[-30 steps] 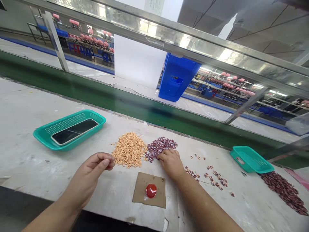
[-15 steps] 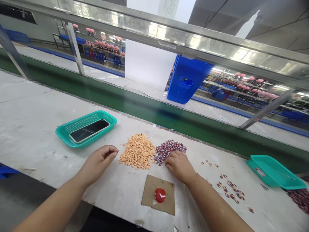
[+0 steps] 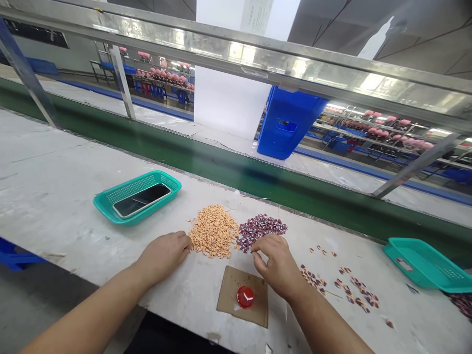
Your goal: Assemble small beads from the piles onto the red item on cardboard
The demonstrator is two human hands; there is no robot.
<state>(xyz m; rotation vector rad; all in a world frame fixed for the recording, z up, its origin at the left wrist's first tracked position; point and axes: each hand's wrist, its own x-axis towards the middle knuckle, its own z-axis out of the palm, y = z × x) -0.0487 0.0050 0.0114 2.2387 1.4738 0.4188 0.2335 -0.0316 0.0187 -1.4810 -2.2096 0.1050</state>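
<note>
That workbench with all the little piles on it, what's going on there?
A person stands at a long workbench. Their right hand is pinching at the edge of a pile of small dark red pieces, and their left hand rests beside a pile of small orange pieces. More scattered pieces lie to the right, near a teal basket. A phone lies in another teal basket, and a red blob sits on a cardboard square.
</note>
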